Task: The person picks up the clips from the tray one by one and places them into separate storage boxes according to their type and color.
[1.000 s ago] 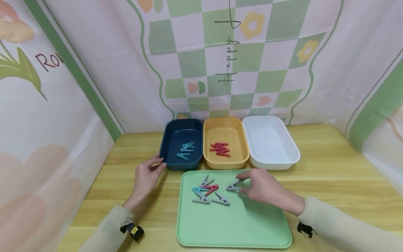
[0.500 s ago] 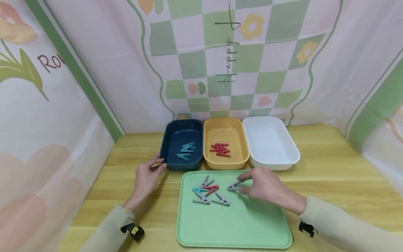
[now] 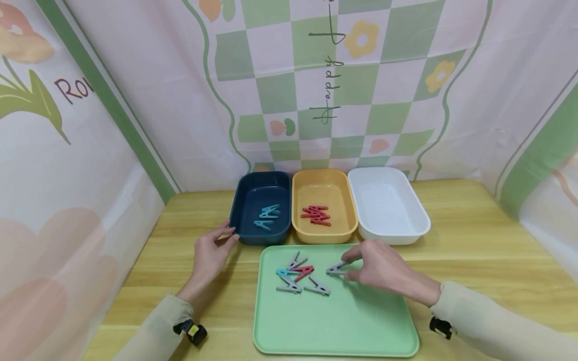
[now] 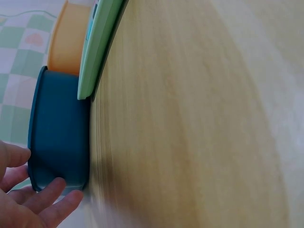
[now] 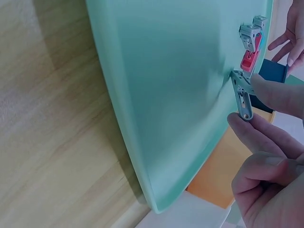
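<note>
My right hand (image 3: 379, 265) pinches a grey clothespin (image 3: 335, 269) by its handle ends over the upper middle of a light green tray (image 3: 334, 331). In the right wrist view, that clothespin (image 5: 243, 97) sits between thumb and fingertips. Left of it on the tray lies a loose cluster: several grey clothespins (image 3: 317, 287), a red clothespin (image 3: 303, 272) and a teal clothespin (image 3: 284, 272). My left hand (image 3: 211, 253) touches the near left corner of a dark blue bin (image 3: 264, 239) with relaxed fingers; its fingertips (image 4: 57, 185) rest against the bin's outer wall.
A yellow bin (image 3: 325, 235) holding several red clothespins (image 3: 316, 214) stands beside the blue bin, which holds several teal clothespins (image 3: 267, 216). A white bin (image 3: 386, 200) with nothing in it completes the row behind the tray. A patterned cloth (image 3: 311, 90) hangs behind the wooden table (image 3: 469, 240).
My right hand has shifted very slightly right, with the grey clothespin still between its fingers. The left hand stays at the blue bin, and the other clothespins keep their places.
</note>
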A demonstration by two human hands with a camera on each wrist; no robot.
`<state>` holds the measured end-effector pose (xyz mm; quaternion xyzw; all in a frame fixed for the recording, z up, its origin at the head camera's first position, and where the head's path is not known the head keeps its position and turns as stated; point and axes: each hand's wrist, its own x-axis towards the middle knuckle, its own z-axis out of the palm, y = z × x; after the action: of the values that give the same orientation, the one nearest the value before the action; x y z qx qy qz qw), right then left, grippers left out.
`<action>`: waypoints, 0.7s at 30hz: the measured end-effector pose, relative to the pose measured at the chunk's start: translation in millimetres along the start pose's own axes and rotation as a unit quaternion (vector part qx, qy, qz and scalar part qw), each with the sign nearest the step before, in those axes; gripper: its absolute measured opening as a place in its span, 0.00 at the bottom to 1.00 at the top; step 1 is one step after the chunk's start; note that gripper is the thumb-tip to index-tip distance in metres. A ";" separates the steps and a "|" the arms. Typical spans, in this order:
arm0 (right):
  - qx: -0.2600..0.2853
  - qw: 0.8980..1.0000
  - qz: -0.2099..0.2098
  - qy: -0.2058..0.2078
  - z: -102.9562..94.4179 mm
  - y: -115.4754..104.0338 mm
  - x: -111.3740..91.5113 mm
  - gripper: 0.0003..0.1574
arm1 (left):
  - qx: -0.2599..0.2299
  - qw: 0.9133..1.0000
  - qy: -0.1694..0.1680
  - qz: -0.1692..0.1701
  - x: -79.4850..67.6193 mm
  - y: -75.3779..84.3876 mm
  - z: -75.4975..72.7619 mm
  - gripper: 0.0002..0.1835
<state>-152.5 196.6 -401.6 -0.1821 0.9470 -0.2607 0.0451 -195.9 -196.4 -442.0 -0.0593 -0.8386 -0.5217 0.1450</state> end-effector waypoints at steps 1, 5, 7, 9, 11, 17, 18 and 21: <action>-0.001 1.000 -0.001 0.000 -0.2 0.1 -0.1 0.23 | 0.000 1.000 0.000 0.001 -0.1 0.2 -0.1 0.13; -0.007 1.000 -0.010 0.005 -1.2 0.5 -0.7 0.23 | 0.003 1.000 0.000 0.004 -0.3 0.1 -0.2 0.13; -0.011 1.000 -0.012 0.011 -1.4 1.0 -0.9 0.23 | 0.004 1.000 0.000 0.005 -0.3 -0.2 -0.2 0.13; -0.013 1.000 -0.015 0.016 -1.6 1.4 -1.2 0.23 | 0.004 1.000 0.000 0.004 -0.4 -0.4 -0.3 0.13; -0.013 1.000 -0.015 0.020 -1.7 1.8 -1.2 0.23 | 0.005 1.000 0.000 0.003 -0.5 -0.6 -0.4 0.13; 0.004 1.000 0.000 0.016 -4.2 1.3 -0.9 0.23 | 0.005 1.000 -0.001 -0.002 -0.3 -1.0 -0.3 0.13; 0.007 1.000 0.003 0.016 -4.9 1.2 -0.8 0.23 | 0.005 1.000 -0.001 -0.003 -0.3 -1.0 -0.4 0.13; 0.018 1.000 0.005 0.018 -7.7 0.7 -0.4 0.23 | 0.005 1.000 -0.001 -0.004 -0.1 -1.2 -0.2 0.13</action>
<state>-153.8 201.0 -395.4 -0.1714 0.9438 -0.2805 0.0330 -196.1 -197.1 -443.0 -0.0555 -0.8418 -0.5179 0.1418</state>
